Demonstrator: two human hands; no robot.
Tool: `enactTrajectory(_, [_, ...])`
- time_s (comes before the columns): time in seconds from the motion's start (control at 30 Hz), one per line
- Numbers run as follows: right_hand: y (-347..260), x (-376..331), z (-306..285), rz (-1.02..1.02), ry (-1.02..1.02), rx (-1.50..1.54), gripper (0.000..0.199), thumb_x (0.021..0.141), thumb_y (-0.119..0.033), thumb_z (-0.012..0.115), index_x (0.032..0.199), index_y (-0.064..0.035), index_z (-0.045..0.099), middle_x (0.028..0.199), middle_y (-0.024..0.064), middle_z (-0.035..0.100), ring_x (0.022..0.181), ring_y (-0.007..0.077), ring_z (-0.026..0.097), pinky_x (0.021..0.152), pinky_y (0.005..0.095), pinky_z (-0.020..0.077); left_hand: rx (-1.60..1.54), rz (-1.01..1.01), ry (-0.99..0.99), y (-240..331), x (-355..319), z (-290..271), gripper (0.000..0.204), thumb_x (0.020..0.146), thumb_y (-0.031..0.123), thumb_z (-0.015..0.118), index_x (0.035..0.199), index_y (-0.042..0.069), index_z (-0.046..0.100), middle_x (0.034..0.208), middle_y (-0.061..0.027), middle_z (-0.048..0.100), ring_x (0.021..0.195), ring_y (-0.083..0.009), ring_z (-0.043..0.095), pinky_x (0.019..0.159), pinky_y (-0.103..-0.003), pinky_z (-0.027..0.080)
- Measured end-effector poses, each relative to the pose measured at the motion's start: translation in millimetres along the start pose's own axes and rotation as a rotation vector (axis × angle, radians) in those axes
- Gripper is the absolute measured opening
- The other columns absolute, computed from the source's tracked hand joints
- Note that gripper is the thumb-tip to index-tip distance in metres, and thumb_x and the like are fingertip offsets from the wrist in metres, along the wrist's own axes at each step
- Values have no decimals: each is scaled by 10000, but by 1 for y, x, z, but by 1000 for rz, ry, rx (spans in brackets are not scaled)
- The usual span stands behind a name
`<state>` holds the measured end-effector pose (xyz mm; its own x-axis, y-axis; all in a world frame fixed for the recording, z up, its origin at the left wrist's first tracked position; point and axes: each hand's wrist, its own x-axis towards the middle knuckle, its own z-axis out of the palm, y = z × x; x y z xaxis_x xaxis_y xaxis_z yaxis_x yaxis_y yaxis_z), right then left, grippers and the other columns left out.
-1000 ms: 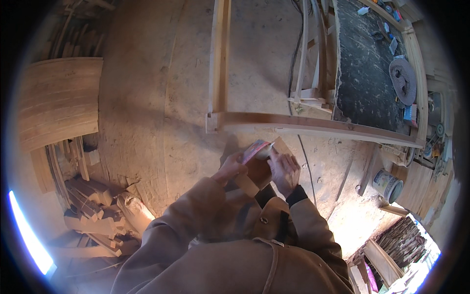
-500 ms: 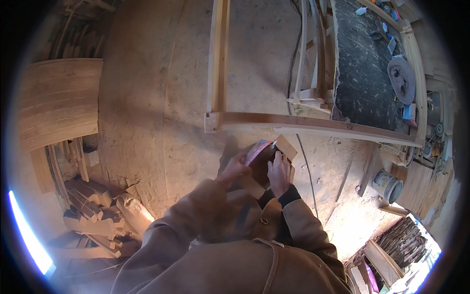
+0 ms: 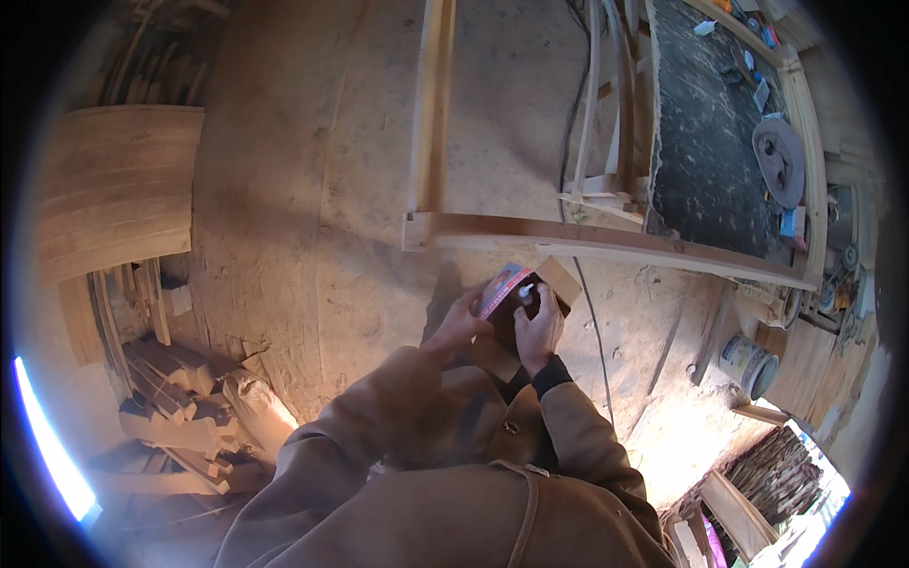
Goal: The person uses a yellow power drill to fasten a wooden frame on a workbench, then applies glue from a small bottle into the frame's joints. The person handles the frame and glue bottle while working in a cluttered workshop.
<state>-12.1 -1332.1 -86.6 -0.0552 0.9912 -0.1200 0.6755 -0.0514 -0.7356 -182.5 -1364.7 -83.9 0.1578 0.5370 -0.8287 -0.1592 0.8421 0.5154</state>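
Several timber pieces (image 3: 180, 407) lie heaped at the far left, below a broad wooden panel (image 3: 123, 185) in the view. To their right, a wooden frame (image 3: 587, 238) extends along the far side of the work area; its near rail passes just beyond the hands.

The left hand (image 3: 461, 320) grips the near-left side of an open cardboard box (image 3: 500, 292), thumb and fingers pressed together on its wall. The box is located in front of the person's body, between the two hands. Its printed pink-and-blue side slants from lower left to upper right; its mouth faces up toward the head. The box's overall long axis cannot be determined, as the hands hide part of it.

At the mouth is a small white-tipped item (image 3: 526, 292). Its tip points upward toward the viewer; its body is hidden, so its long axis cannot be confirmed. The right hand (image 3: 538, 329) appears to pinch this item between thumb and forefinger.

Status, by judgement: the box has been opened and the item is in the fingers, but not clear of the box. A plain brown flap (image 3: 561, 281) stands outward, not folded down. Whether the item is being inserted or removed cannot be determined.

Farther right stands a black-topped table (image 3: 705, 142) bearing a grey cap (image 3: 779, 161); a bucket (image 3: 749, 362) lies nearer the person.
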Motion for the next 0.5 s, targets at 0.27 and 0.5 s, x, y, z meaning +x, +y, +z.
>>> enactTrajectory(0.27, [-23,2,-22,-44,-130,91,256,743,-51,766,921,-8,587,875,148,613,811,323,623,731,414,501,-57,32,23,-3,-7,-2,722,672,97,708,1355,-18,504,1106,-124,607,1010,-223,584,856,-328,458])
enactTrajectory(0.5, [-42,23,-36,139,-331,452,199,851,-82,741,925,-6,572,888,64,651,840,96,615,739,286,516,-93,-28,-7,-1,-13,-12,906,604,200,727,1436,-24,448,1267,-163,573,1196,-286,521,1039,-365,383])
